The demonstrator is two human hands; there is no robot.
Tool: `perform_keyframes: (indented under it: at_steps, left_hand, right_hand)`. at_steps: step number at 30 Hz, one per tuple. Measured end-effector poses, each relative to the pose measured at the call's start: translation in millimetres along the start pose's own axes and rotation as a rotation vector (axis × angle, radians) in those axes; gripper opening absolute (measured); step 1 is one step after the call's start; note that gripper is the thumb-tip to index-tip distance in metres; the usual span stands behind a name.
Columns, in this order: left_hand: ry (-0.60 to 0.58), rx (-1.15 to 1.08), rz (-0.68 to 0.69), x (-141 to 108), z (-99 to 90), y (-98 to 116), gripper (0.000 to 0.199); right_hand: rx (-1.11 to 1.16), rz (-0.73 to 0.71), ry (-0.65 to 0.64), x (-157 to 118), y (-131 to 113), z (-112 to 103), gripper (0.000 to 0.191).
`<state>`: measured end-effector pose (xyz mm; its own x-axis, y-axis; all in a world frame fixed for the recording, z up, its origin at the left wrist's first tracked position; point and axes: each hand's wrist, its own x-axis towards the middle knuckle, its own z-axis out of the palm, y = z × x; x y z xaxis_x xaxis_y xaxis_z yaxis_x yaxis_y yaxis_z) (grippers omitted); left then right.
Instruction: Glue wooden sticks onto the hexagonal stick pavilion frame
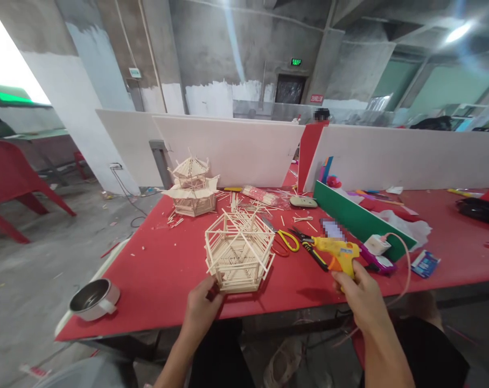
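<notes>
Right grip [351,280] closed round glue gun [338,252], right of stick frame [239,257]; left grip [212,290] pinching frame's base — likely light, fragile, hold there.

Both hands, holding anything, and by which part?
Right hand: yellow glue gun, by its handle. Left hand: stick frame, at its near left corner.

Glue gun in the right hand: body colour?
The glue gun is mainly yellow; best seen in the head view, the only one here.
</notes>
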<state>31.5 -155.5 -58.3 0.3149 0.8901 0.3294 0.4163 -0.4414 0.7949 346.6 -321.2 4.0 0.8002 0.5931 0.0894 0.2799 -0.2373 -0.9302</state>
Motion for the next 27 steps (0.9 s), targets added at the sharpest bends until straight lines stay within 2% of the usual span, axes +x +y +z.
perform_keyframes:
  at_steps: [2,4,7,10,15,19,24,25,27]
  left_hand:
    - [0.03,0.006,-0.003,-1.9,3.4,2.0,0.027]
    - [0.032,0.016,0.014,-3.3,4.5,4.4,0.022]
    - [0.021,0.038,0.037,-3.6,3.1,6.0,0.02]
    - [0.018,0.069,0.059,-3.0,1.4,3.4,0.02]
    - [0.069,0.065,0.131,-6.3,0.5,-2.1,0.031]
    - [0.154,0.025,0.152,-15.6,-4.5,3.6,0.042]
    - [0.402,0.068,0.273,-28.0,-10.6,21.6,0.005]
    - [0.418,0.059,0.32,-29.6,-10.1,26.2,0.009]
    - [0.37,0.03,0.413,-31.7,-6.7,37.1,0.011]
  right_hand:
    - [-0.031,-0.103,-0.012,-4.9,-24.5,-0.8,0.029]
    - [-0.234,-0.163,-0.038,-8.0,-49.1,6.2,0.038]
    - [-0.68,-0.178,0.089,-6.7,-76.2,26.0,0.052]
    - [-0.875,-0.197,0.153,-1.2,-85.5,42.9,0.048]
    - [-0.983,-0.241,0.205,2.4,-82.7,49.4,0.04]
    - [-1.018,-0.286,0.268,2.0,-82.8,49.1,0.037]
    - [-0.956,-0.39,0.304,0.8,-81.4,46.5,0.032]
    - [-0.935,-0.427,0.302,-0.7,-81.4,45.0,0.03]
    - [-0.894,-0.502,0.288,-5.0,-82.2,41.4,0.027]
